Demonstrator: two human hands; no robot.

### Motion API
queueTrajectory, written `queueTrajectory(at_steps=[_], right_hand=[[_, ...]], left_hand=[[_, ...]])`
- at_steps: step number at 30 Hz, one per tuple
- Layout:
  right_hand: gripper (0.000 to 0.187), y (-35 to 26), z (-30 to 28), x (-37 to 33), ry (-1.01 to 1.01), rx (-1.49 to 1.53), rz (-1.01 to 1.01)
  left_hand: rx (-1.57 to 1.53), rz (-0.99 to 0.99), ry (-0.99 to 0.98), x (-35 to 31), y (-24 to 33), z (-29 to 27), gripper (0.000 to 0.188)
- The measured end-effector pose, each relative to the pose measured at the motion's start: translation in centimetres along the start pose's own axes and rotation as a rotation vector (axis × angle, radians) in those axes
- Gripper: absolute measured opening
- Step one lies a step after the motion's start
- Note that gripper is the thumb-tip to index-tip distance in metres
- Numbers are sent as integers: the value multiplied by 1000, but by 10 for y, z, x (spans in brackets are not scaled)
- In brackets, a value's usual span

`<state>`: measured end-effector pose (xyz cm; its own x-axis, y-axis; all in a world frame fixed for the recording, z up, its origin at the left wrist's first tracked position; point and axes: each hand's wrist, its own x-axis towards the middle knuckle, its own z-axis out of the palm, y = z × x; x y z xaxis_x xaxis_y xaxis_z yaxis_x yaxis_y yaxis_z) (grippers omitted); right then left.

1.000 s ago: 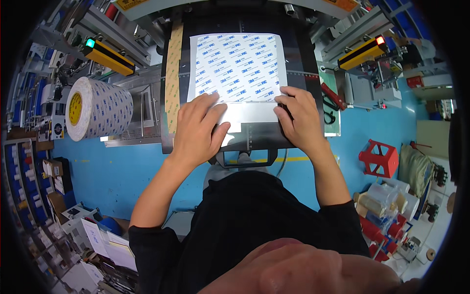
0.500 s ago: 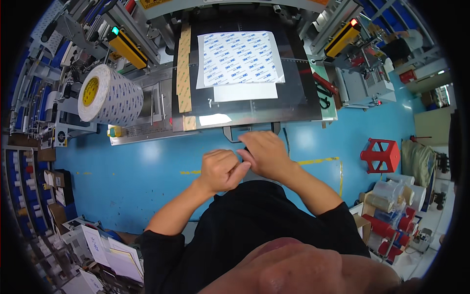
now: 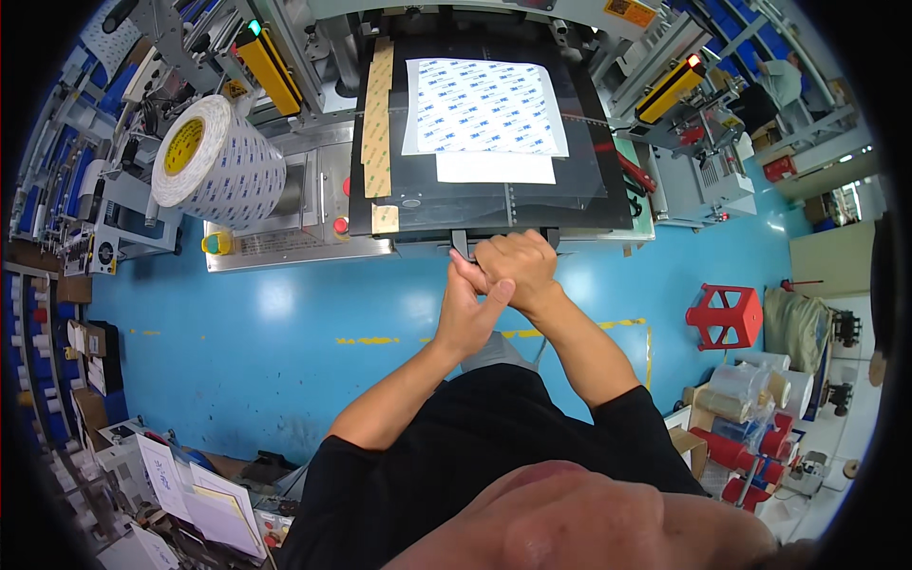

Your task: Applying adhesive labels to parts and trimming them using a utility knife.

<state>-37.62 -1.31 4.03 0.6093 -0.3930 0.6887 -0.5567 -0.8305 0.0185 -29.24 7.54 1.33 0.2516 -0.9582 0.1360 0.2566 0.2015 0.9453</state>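
My right hand is closed around the black handle at the front edge of a dark, flat machine plate. Against it sits my left hand, fingers curled at the handle's left end and thumb lying near the right hand; the exact grip is partly hidden. On the plate rests a white sheet with blue print, over a plain white piece that sticks out in front. Tan printed strips run along the plate's left side.
A large roll of printed white tape stands left of the plate, near a red button and a yellow-green knob. Yellow sensor bars flank the machine. A red stool and stacked rolls are at right.
Both hands have moved forward and to the right, from in front of the handle onto it. My right hand has closed on it. The whole view has shifted slightly.
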Motion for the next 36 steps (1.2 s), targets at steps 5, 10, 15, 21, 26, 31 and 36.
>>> queueTrajectory(at_steps=[5, 10, 15, 21, 26, 31, 36], right_hand=[[44, 31, 27, 29, 29, -1, -24], [45, 61, 55, 60, -8, -67, -54], [45, 87, 95, 94, 10, -73, -28], [48, 123, 131, 137, -65, -73, 34], [50, 157, 164, 164, -118, -50, 109], [51, 164, 171, 193, -288, -65, 189], [49, 182, 186, 212, -393, -97, 225]], left_hand=[[3, 73, 119, 49, -3, -1, 43], [193, 26, -37, 108, 0, -25, 46], [543, -240, 143, 109, 16, -28, 57], [626, -194, -32, 13, 31, -38, 63], [755, -310, 96, -61, 35, -73, 51], [838, -370, 306, -126, 41, -108, 48], [834, -445, 465, -172, 31, -123, 48]])
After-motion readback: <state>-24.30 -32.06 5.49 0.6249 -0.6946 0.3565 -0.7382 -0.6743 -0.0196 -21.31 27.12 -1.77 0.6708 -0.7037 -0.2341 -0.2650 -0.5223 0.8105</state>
